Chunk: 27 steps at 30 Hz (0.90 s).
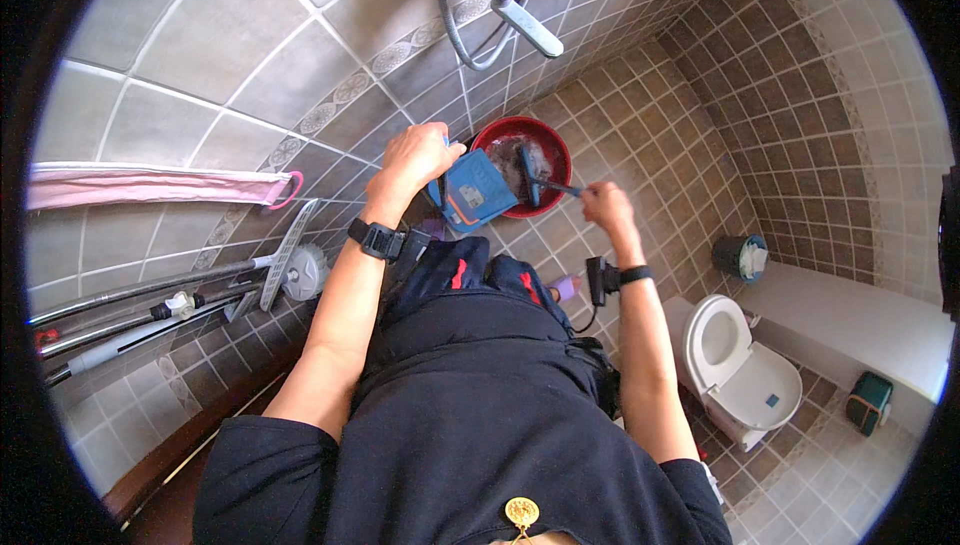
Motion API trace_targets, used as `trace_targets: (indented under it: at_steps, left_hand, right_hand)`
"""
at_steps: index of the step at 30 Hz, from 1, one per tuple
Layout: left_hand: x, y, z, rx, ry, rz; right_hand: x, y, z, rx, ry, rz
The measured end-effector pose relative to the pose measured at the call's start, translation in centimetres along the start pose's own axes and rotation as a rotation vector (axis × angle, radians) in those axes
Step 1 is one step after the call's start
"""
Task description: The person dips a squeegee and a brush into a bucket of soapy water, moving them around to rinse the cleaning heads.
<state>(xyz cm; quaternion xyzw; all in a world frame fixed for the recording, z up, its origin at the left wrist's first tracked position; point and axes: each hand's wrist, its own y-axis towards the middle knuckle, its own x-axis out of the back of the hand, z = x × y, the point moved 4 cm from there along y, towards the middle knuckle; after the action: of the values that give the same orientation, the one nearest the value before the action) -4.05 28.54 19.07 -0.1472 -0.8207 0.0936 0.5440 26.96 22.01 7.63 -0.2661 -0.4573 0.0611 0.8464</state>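
Note:
My left hand (412,163) is closed around the upper end of a blue dustpan (478,193), which has an orange strip and a pale label. The dustpan is tilted against the near left side of a round red basin (560,135). Whitish, foamy-looking water lies in the basin. My right hand (607,207) grips the handle of a blue brush (530,177). Its long narrow head is inside the basin, and the handle crosses the basin's right rim. My fingers partly hide both handles.
Above the basin, a shower mixer tap (525,25) with a hose juts from the tiled wall. Long-handled cleaning tools (150,320) and a pink cloth (160,188) are at left. A toilet (750,385), a dark waste bin (738,257) and a green box (869,403) stand at right.

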Motion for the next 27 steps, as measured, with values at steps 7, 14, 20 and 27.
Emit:
trace_targets:
  at_steps: [7, 14, 20, 27]
  left_hand:
    - [0.0, -0.1, -0.2, 0.057, -0.016, 0.028]
    - [0.1, -0.3, -1.5, 0.061, 0.011, 0.067]
    - [-0.4, 0.0, -0.8, 0.059, 0.001, 0.042]
    - [-0.2, -0.8, 0.2, 0.071, -0.026, 0.055]
  right_hand:
    - [-1.4, 2.2, 0.0, 0.156, 0.042, -0.148]
    - [-1.9, 0.3, 1.7, 0.158, -0.197, -0.184]
    - [-1.5, 1.4, 2.4, 0.129, -0.035, -0.076]
    - [5.3, -2.6, 2.4, 0.023, 0.079, -0.156]
